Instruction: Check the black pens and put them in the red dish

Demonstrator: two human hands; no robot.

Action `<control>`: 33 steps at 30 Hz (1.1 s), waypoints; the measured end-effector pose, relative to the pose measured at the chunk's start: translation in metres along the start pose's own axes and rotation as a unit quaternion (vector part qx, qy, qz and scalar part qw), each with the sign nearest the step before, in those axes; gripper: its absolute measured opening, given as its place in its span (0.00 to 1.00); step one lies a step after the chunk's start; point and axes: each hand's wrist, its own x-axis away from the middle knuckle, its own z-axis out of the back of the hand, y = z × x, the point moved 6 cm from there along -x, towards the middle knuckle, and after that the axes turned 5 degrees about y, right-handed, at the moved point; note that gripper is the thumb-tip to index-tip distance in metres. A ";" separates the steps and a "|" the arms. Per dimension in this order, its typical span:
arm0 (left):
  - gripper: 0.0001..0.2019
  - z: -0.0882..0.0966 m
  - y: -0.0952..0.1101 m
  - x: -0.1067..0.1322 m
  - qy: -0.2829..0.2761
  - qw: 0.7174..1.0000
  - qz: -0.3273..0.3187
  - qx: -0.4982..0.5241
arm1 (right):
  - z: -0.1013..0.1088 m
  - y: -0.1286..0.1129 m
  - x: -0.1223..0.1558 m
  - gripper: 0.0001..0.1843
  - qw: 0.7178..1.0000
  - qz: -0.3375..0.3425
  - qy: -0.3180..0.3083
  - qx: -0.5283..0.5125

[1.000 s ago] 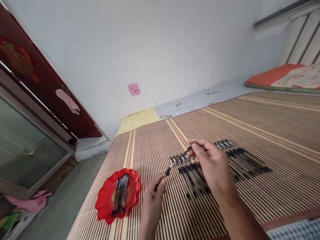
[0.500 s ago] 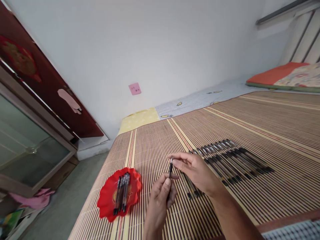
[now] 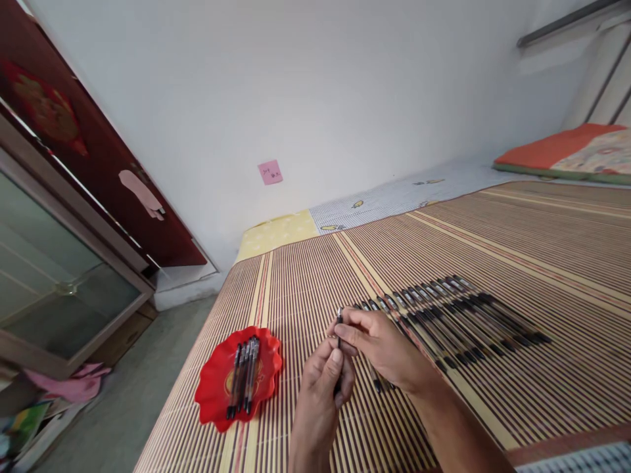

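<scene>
My left hand [image 3: 324,384] is closed around the lower barrel of a black gel pen, its thumb lying along the side. The pen [image 3: 339,318] points upward, and its silver tip shows above my fingers. My right hand [image 3: 372,338] pinches the pen's front part just below that tip, thumb against fingertips. Part of the barrel is hidden inside both hands. To the left, a red scalloped plate [image 3: 211,387] bears several capped pens [image 3: 244,374]. Right of my hands lies a row of uncapped pens [image 3: 473,322], with black caps [image 3: 419,292] lined up above them.
The striped bamboo mat [image 3: 305,282] covers the bed beneath everything. A folded orange and floral quilt [image 3: 552,151] lies at the far right. A white wall [image 3: 345,98] with a pink note [image 3: 270,172] rises behind the bed. Grey floor [image 3: 167,355] lies beyond the left edge.
My right fingers have slid down from the pen's tip onto its front part, closer to my left hand. The view has shifted slightly; the plate and pen row look unchanged.
</scene>
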 end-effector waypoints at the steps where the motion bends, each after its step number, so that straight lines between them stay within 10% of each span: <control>1: 0.12 -0.001 0.001 0.000 0.003 1.000 -0.002 0.005 | 0.000 0.000 0.000 0.13 1.000 0.003 0.002 0.008; 12: 0.16 0.003 0.004 0.000 0.100 0.994 -0.036 -0.040 | -0.001 0.003 -0.002 0.16 1.000 0.014 0.006 0.008; 33: 0.19 -0.002 -0.002 0.000 0.055 0.988 -0.004 -0.145 | 0.033 0.005 -0.004 0.21 0.991 -0.027 0.116 -0.056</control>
